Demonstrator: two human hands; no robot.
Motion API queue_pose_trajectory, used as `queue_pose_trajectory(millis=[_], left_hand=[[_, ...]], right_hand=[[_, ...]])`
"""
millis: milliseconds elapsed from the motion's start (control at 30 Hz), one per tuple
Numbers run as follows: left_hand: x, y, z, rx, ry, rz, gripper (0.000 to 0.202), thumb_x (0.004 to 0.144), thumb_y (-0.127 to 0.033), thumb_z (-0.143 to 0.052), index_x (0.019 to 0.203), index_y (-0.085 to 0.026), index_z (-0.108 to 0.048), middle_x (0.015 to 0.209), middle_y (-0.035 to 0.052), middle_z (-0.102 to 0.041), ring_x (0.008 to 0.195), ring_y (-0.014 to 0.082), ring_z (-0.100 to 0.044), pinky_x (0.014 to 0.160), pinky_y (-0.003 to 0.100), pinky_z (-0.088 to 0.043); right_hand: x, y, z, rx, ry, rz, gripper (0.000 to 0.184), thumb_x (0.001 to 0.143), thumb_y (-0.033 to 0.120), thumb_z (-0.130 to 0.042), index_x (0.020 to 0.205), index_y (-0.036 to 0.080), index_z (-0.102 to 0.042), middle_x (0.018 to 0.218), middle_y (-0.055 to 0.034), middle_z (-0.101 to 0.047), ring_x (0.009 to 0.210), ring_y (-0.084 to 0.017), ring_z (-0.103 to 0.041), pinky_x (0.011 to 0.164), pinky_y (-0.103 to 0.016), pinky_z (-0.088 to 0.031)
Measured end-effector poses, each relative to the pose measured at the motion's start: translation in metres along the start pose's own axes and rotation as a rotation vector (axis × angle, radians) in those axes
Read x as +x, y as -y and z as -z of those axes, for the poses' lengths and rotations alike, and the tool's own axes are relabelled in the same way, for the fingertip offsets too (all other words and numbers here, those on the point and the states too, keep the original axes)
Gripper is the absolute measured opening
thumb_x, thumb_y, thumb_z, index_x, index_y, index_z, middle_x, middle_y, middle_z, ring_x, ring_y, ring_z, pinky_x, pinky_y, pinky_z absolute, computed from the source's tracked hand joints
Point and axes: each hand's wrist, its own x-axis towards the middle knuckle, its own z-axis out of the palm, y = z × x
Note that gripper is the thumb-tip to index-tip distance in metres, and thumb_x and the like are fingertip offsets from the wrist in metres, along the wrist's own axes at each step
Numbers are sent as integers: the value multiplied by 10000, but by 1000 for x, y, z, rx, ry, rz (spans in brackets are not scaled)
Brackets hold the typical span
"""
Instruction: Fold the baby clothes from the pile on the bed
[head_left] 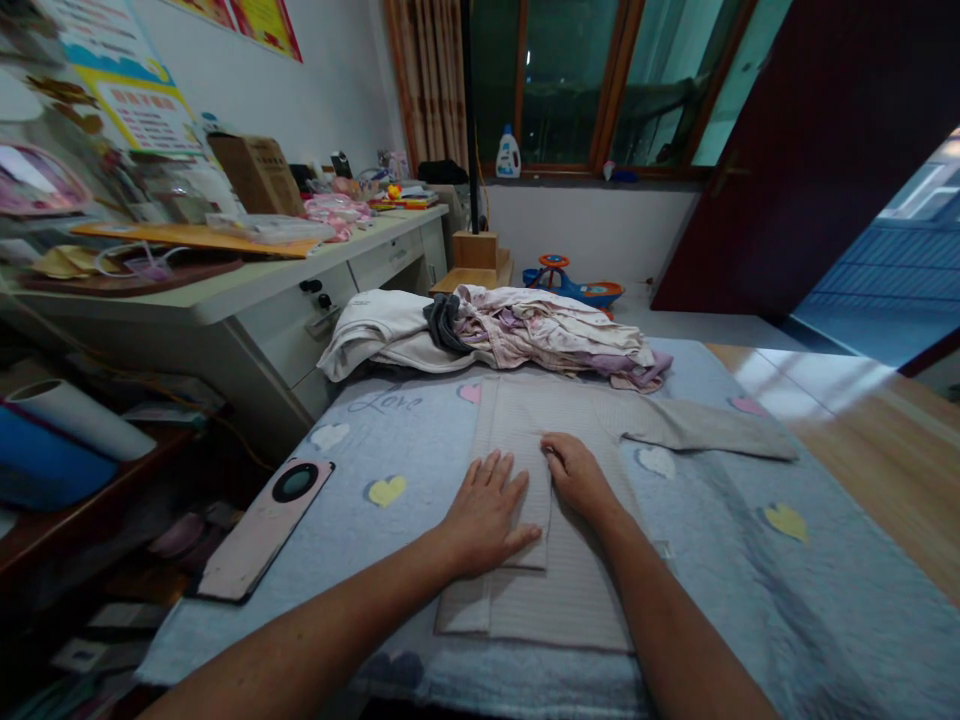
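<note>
A beige ribbed long-sleeved garment lies folded on a pale blue quilt with heart patches. One of its sleeves stretches out to the right. My left hand rests flat on the garment, fingers spread, holding nothing. My right hand lies on a folded edge of the same cloth, fingers close together. Whether those fingers grip the cloth I cannot tell.
A heap of crumpled clothes lies at the far end of the quilt. A phone in a pink case sits on the quilt's left side. A cluttered white desk stands left, a ride-on toy beyond.
</note>
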Motion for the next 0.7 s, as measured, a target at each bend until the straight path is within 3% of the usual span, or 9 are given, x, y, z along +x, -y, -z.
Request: queue_pose_trajectory(millis=[133,233,367,533,700], left_hand=[[24,0,11,35,-99,-9,547,996,-575,-378,1373,-220,-553,1559,131,-425,1488,333,-283,1203,605,-163],[49,5,13,48,-148,4,530,999,-534,-402,1402,-211,-524,1593,133,-371,1499,310,-264,1205,598,-175],[75,15,3,60,-142,45,563,988,-529,-428,1456,-218,-470,1621,132,-314,1509,303,-242,1204,587,-188],[83,22,-13,52,-115,67,610,979,-534,-428,1510,-235,-398,1622,113,-320,1506,305,-248,1190,585,-224],[81,21,-14,67,-129,71,610,975,-533,-427,1504,-230,-409,1622,106,-321,1503,301,-251,1191,570,-228]], right_hand=[[9,-18,36,-73,-21,-230,352,879,173,-481,1152,145,-701,1177,-134,-711,1108,-227,-641,1024,-365,-458],[13,-38,67,-175,-31,-423,370,861,145,-463,1138,131,-709,1166,-140,-716,1093,-221,-650,1008,-332,-452],[3,-61,100,-291,-118,-654,402,857,138,-443,1163,120,-704,1160,-145,-712,1100,-238,-647,973,-319,-452],[-20,-71,109,-387,-124,-870,501,881,185,-425,1334,51,-590,1201,-240,-653,1140,-311,-625,957,-379,-454],[-25,-67,103,-434,-154,-965,567,886,265,-467,1417,68,-498,1240,-270,-597,1169,-354,-602,941,-420,-463]])
